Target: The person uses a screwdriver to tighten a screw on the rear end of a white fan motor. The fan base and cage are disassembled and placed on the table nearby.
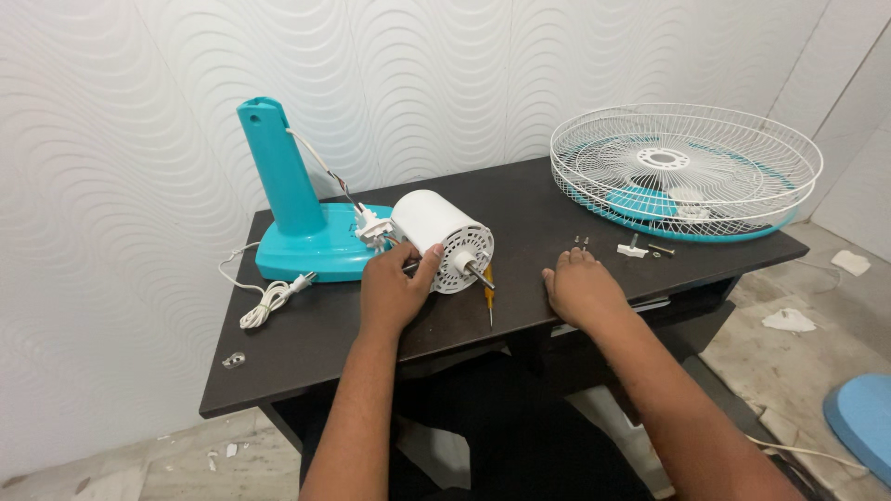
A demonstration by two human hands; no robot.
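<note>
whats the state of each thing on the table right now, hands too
fan motor: white, lying on its side, shaft toward the table's front edge
left hand: touching the motor
right hand: flat on the table, holding nothing
fan stand: upright, wires running to the motor
power cord: coiled, unplugged
fan guard: off the fan, lying flat
screwdriver: lying beside the motor

Head camera — looks down, close over table [306,343].

Blue object [861,422] cut off at right edge; screws [581,241] tiny.
</note>
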